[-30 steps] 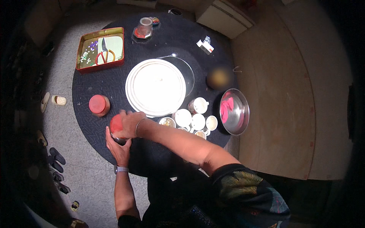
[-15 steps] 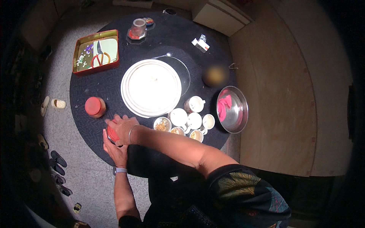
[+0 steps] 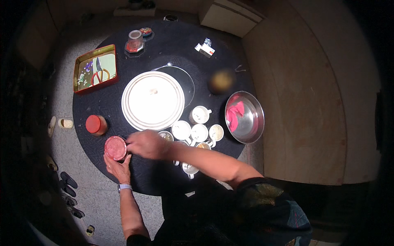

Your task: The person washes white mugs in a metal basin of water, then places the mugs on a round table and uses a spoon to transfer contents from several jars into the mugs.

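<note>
Near the left front edge of the round dark table stands a jar with a red lid (image 3: 115,148). My left hand (image 3: 119,169) is wrapped round its near side. Smeared by motion, my right hand (image 3: 148,144) is at the jar's right edge, and its fingers cannot be made out clearly. Under my right forearm and beside it several white mugs (image 3: 200,133) stand close together, some with bits of something inside. A second jar with a red lid (image 3: 96,124) stands just beyond, to the left.
A large white round dish (image 3: 154,102) lies mid-table, with a spoon (image 3: 164,66) behind it. A red-rimmed tin (image 3: 95,87) with scissors (image 3: 99,71) stands far left. A steel basin (image 3: 252,123) holding a pink cloth (image 3: 234,116) is at the right. A small box (image 3: 205,50) lies farther back.
My right hand has come off the lid and moved right, uncovering the jar's top. My left hand still holds the jar. The whole view has shifted slightly.
</note>
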The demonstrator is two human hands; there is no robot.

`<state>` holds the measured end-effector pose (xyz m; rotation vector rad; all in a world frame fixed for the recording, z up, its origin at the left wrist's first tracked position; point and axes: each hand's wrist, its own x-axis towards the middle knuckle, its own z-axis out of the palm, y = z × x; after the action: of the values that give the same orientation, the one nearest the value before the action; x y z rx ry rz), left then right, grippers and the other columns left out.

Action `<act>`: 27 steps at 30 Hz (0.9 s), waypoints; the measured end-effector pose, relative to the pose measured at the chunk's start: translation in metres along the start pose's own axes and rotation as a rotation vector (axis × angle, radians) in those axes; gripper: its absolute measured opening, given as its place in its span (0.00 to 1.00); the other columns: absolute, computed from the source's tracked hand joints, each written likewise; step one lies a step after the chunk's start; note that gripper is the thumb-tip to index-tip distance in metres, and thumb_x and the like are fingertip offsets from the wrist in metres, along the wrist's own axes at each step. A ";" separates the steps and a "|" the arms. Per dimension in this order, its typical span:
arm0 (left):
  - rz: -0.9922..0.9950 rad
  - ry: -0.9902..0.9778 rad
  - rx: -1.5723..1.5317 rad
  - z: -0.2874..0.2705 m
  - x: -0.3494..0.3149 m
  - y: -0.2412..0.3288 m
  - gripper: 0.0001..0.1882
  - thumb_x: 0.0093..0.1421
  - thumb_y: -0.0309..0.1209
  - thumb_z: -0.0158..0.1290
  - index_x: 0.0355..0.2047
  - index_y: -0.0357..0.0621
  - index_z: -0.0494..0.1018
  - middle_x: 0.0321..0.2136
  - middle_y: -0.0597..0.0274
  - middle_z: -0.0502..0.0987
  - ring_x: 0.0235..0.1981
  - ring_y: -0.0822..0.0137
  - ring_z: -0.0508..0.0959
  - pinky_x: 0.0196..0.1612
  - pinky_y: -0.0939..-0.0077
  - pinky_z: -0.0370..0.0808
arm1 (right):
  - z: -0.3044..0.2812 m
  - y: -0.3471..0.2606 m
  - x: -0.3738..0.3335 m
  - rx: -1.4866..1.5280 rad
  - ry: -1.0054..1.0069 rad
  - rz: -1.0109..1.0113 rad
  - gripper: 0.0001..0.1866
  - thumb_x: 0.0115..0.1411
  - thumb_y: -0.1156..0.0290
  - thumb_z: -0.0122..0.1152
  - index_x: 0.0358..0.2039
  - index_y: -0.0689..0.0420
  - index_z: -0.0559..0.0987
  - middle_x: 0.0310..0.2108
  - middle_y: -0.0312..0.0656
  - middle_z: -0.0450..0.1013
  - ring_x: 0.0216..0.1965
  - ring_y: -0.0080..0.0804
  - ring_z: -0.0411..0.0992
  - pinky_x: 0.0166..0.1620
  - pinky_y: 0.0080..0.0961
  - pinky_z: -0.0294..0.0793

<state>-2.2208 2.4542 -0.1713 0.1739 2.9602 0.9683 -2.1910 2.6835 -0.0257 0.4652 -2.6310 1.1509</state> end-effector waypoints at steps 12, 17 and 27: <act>-0.222 0.197 -0.176 -0.057 -0.107 -0.010 0.44 0.59 0.35 0.58 0.66 0.31 0.45 0.66 0.40 0.50 0.67 0.49 0.53 0.68 0.59 0.48 | -0.294 0.192 -0.250 0.536 1.050 1.226 0.22 0.54 0.60 0.71 0.44 0.58 0.74 0.25 0.35 0.72 0.20 0.20 0.66 0.21 0.21 0.68; -0.462 0.302 -0.116 -0.053 -0.242 -0.038 0.37 0.61 0.33 0.54 0.63 0.30 0.50 0.62 0.38 0.56 0.63 0.47 0.59 0.65 0.56 0.53 | -0.335 0.244 -0.222 0.733 0.872 1.115 0.31 0.51 0.60 0.73 0.52 0.58 0.70 0.32 0.32 0.70 0.23 0.17 0.64 0.21 0.15 0.65; -0.667 0.066 -0.178 -0.020 -0.372 0.026 0.28 0.59 0.22 0.54 0.59 0.32 0.59 0.57 0.45 0.64 0.54 0.54 0.68 0.57 0.64 0.65 | -0.329 0.259 -0.202 0.393 0.563 0.713 0.10 0.60 0.64 0.62 0.32 0.59 0.82 0.26 0.36 0.77 0.27 0.19 0.73 0.33 0.19 0.71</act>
<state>-1.8497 2.4215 -0.1445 -0.8011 2.6346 1.1117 -2.0750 3.1331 -0.0480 -0.7115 -2.0890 1.6883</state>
